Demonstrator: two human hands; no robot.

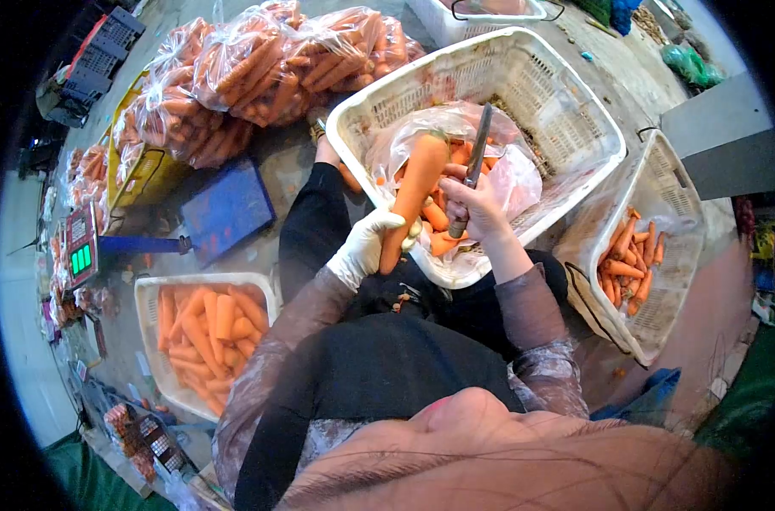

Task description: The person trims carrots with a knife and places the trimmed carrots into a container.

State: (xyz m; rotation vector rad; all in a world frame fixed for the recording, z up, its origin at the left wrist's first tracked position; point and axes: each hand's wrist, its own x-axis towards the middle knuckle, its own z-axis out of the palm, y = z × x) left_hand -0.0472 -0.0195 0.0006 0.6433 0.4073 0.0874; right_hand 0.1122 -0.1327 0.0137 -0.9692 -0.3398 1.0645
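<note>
A large carrot [418,192] is gripped near its lower end by my left hand [366,249], which wears a white glove. My bare right hand [475,204] is closed around the handle of a knife [479,140], its blade pointing up and away from me. Both hands are over the near side of a big white plastic basket [566,111] between my legs. Inside that basket, a clear plastic bag [519,175] lies with carrot pieces [438,213] in it. The carrot's top end, with a greenish rim, is close to the knife but apart from it.
At left stands a white crate [149,358] of orange carrots [213,332]. To the right, another white basket [673,289] holds unpeeled-looking carrots [633,264]. Bagged carrots [259,68] are piled at the back left, near a blue scale platform [230,213] with a lit display [81,259].
</note>
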